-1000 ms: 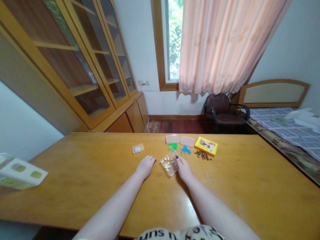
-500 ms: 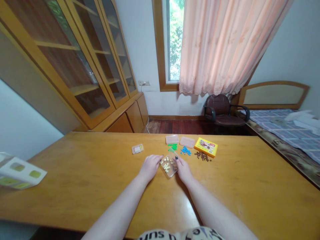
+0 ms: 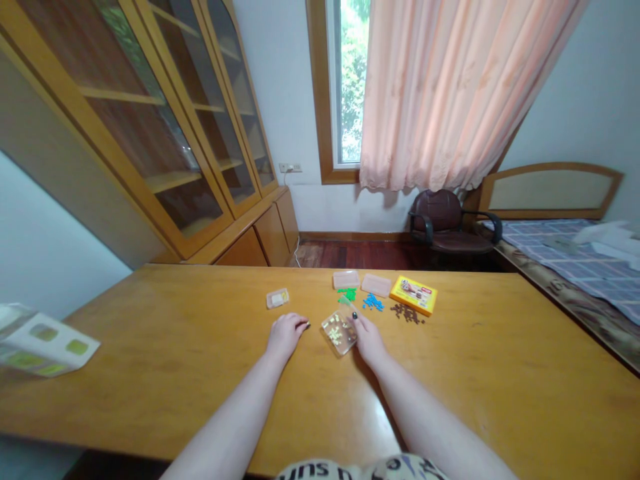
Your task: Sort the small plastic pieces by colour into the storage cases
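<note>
My right hand (image 3: 369,339) grips a clear plastic box (image 3: 345,349) by its right side, tilted over the table. Several small pale yellow pieces (image 3: 336,333) lie inside it, and part of the box is hidden by my fingers. Left of the box and apart from it, my left hand (image 3: 287,335) is low over the table with thumb and fingers pressed together. Whatever may be between those fingertips is too small to make out. Beyond the box lie a pile of green pieces (image 3: 347,294), a pile of blue pieces (image 3: 373,302) and scattered brown pieces (image 3: 407,314).
Two clear plastic containers, a left one (image 3: 346,279) and a right one (image 3: 376,285), and a yellow cardboard box (image 3: 413,295) sit near the table's far edge. A small clear case (image 3: 277,299) lies beyond my left hand. A white carton (image 3: 47,340) stands far left on the wooden table (image 3: 200,347).
My left hand has let go of the clear box and moved left, away from it. My right hand still holds the box in nearly the same place.
</note>
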The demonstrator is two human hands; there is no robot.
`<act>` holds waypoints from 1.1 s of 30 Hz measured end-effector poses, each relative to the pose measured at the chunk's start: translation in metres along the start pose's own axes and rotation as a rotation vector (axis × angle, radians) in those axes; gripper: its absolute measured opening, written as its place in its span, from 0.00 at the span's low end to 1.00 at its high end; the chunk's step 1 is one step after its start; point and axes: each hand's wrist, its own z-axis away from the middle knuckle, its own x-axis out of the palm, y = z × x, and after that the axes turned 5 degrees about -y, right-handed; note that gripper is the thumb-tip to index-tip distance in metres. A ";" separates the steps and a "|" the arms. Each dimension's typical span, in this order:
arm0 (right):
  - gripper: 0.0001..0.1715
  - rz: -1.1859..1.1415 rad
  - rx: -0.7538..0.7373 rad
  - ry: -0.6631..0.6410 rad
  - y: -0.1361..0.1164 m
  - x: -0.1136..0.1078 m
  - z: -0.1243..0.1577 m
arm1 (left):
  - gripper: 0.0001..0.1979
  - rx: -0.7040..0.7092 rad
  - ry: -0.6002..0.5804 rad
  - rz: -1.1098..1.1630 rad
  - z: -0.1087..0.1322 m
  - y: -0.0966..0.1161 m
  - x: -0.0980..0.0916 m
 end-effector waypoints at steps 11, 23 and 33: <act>0.31 0.019 -0.034 -0.016 0.004 0.000 -0.002 | 0.10 0.072 0.096 -0.221 0.006 0.012 0.006; 0.32 0.072 -0.032 -0.015 -0.009 0.001 0.004 | 0.09 0.152 0.249 0.036 0.007 0.055 -0.004; 0.32 -0.055 -0.055 0.000 -0.006 0.002 0.000 | 0.22 -0.096 0.185 1.010 0.015 0.062 0.036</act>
